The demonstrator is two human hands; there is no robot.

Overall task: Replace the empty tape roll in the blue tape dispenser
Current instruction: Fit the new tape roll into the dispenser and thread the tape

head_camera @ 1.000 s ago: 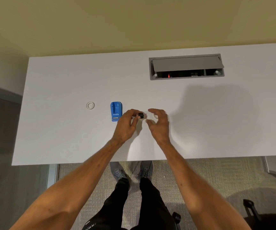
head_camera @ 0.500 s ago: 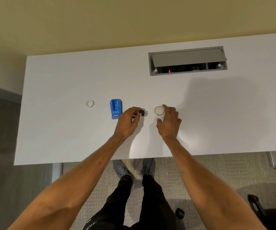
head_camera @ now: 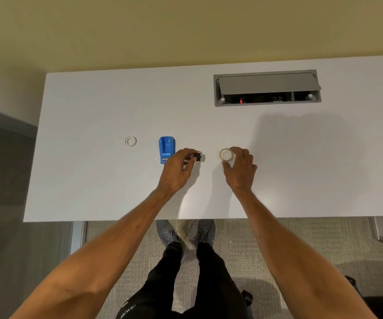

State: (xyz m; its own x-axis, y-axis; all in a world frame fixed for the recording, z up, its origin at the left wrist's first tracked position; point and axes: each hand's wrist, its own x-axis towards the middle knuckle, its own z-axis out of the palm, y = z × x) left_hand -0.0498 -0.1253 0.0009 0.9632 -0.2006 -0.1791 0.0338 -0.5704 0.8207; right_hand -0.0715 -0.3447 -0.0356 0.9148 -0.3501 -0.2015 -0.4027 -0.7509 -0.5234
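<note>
The left hand [head_camera: 178, 171] is pinching a small black spool [head_camera: 197, 156] between thumb and fingertips, closed tightly around it and holding it just above the white desk [head_camera: 93, 180]. The right hand [head_camera: 240, 168] is curling its fingers around a clear roll of tape [head_camera: 226, 155], gripping its far and near sides while the roll's open centre is facing upward; whether the roll is lifted off the desk or still touching it cannot be told. The spool and the roll are sitting near each other, with a bare gap of desk between the two hands. Just beside the left hand's knuckles, on the outer side, a blue tape dispenser [head_camera: 166, 149] is lying on the desk, untouched. Further out past the dispenser, an empty white tape ring [head_camera: 130, 141] is lying flat, well apart from both hands. Beyond the right hand, toward the far edge of the desk, a grey cable hatch [head_camera: 266, 87] is standing partly open.
</note>
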